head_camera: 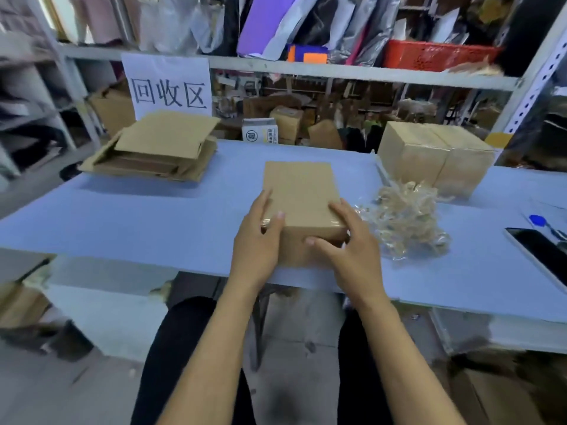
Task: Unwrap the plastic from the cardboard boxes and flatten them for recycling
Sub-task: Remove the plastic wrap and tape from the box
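A plastic-wrapped cardboard box stands on the blue table near its front edge. My left hand holds the box's near left corner, fingers along the left side and thumb on top. My right hand grips the near right corner, fingers on top and thumb on the front face. A crumpled heap of removed clear plastic lies just right of the box. Flattened cardboard boxes are stacked at the far left. Wrapped boxes sit together at the far right.
A dark phone and a blue-capped pen lie at the table's right edge. A white paper sign hangs on the metal shelf behind. Cartons and clutter fill the shelves beyond. An open carton stands on the floor left.
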